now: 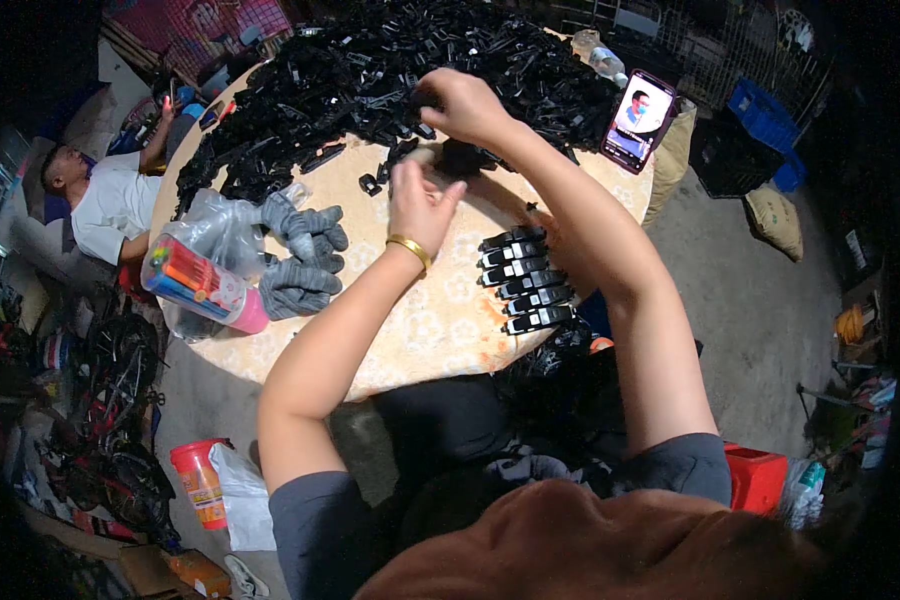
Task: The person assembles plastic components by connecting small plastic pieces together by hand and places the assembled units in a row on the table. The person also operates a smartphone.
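A large heap of small black plastic parts (370,75) covers the far side of the round table (410,345). Over the heap's near edge, my right hand (467,108) is closed with curled fingers. Dark pieces lie behind its fingertips, and I cannot make out what it grips. Just below, my left hand (422,208), wearing a gold bangle, has its thumb spread from its fingers and shows nothing held. Loose black pieces (370,184) sit by its fingertips. A row of several black-and-white assembled parts (526,282) lies beside my right forearm.
Grey gloves (302,285), a plastic bag (210,222) and a clear jar of coloured pens (205,285) stand at the table's left. A phone (637,120) is propped at the right edge, near a plastic bottle (607,66). Another person (115,205) sits at the far left.
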### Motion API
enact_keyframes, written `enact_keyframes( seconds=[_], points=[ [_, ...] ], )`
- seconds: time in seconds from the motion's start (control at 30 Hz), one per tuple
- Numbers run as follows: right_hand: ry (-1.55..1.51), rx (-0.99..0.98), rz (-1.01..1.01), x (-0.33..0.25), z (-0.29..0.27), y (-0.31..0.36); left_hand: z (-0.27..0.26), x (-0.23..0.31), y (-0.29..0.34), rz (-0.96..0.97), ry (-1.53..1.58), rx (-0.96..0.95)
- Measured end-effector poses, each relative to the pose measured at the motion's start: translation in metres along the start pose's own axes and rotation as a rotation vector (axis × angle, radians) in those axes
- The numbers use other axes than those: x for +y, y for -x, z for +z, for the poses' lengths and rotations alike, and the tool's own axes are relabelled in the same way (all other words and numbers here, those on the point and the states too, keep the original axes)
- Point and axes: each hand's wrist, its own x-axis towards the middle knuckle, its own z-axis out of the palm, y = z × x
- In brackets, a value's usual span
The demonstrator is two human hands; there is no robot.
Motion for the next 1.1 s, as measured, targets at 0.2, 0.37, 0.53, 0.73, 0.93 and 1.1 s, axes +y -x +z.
enact_keyframes(
  seconds=[0.2, 0.37, 0.53, 0.73, 0.93, 1.1],
  points=[
    [-1.027, -0.176, 0.697, -0.017, -0.01, 0.049, 0.004, -0.01, -0.006, 0.106, -0.025, 0.116],
    [-1.013, -0.3, 0.863, -0.01, -0.014, 0.09, 0.001, 0.01, 0.001, 0.181, -0.079, -0.049],
    [-0.704, -0.308, 0.679, 0.006, -0.042, 0.103, -0.003, 0.017, 0.006, 0.278, -0.141, -0.261],
    [-0.264, -0.316, 0.392, 0.008, -0.06, 0.123, -0.006, 0.016, 0.013, 0.339, -0.258, -0.393],
    [-0.109, -0.277, -0.108, 0.015, -0.05, 0.124, -0.012, 0.023, 0.012, 0.313, -0.19, -0.505],
    [0.009, -0.418, -0.107, 0.01, -0.053, 0.119, -0.009, 0.023, 0.015, 0.273, -0.18, -0.39]
  ],
)
